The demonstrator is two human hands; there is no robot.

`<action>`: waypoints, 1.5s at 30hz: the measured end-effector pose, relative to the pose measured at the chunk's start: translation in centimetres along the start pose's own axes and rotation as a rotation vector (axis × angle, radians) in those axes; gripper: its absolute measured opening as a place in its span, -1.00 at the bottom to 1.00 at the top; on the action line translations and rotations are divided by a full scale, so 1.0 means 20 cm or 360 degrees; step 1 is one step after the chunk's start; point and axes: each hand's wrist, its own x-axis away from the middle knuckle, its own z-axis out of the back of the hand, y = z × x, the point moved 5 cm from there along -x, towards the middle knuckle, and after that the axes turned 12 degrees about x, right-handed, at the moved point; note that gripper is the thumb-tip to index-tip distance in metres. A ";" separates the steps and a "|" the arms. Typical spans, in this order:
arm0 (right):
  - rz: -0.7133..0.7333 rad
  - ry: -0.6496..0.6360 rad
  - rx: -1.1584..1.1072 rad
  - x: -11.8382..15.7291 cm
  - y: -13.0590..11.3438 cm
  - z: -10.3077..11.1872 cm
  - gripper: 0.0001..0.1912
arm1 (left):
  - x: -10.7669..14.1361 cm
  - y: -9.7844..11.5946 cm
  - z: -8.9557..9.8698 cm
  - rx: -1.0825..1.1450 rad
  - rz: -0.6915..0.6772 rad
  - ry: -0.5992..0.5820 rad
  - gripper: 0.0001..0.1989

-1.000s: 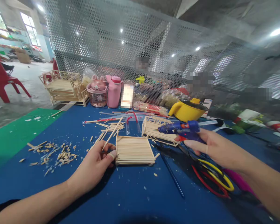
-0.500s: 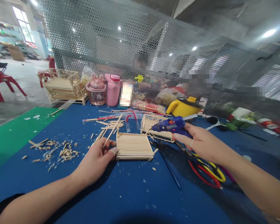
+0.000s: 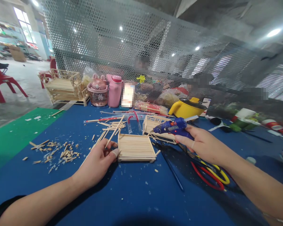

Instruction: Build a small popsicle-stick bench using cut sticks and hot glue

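Note:
My left hand (image 3: pixel 100 157) is closed around a thin wooden stick (image 3: pixel 113 133) that slants up from its fingers. Its thumb and fingertips also touch the left edge of a small stick-built platform (image 3: pixel 135 148), which rests on the blue tabletop. In my right hand (image 3: pixel 198 141) is a blue hot glue gun (image 3: pixel 172 126), its nozzle pointing left, above a second small stick frame (image 3: pixel 160 137) behind the platform. A clear glue stick (image 3: pixel 191 118) juts from the gun's rear.
Cut stick bits (image 3: pixel 69 152) lie at left. Scissors with red and yellow handles (image 3: pixel 209 177) and a dark blue pen-like rod (image 3: pixel 175 177) are at right. Farther back stand a stick-built model (image 3: pixel 63 86), a pink bottle (image 3: pixel 114 91), a yellow pot (image 3: pixel 187 108) and a mesh screen (image 3: pixel 103 40).
The view has shifted very slightly. Both hands, the glue gun and the platform stay nearly where they were.

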 end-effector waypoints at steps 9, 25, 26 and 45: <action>-0.0041 -0.0162 0.0185 0.00 -0.02 -0.01 -0.48 | 0.00 0.00 0.01 -0.0040 -0.0021 0.0022 -0.76; 0.0078 -0.0107 0.0073 -0.01 -0.04 0.01 -0.48 | 0.00 0.00 0.00 0.0050 -0.0006 -0.0002 -0.71; 0.0065 -0.0109 0.0062 -0.01 -0.04 0.00 -0.48 | 0.00 0.00 0.00 0.0062 -0.0006 -0.0008 -0.71; 0.0396 -0.0166 -0.0083 -0.14 -0.42 -0.06 -0.66 | 0.00 -0.01 0.07 0.0482 0.0102 0.0489 -0.53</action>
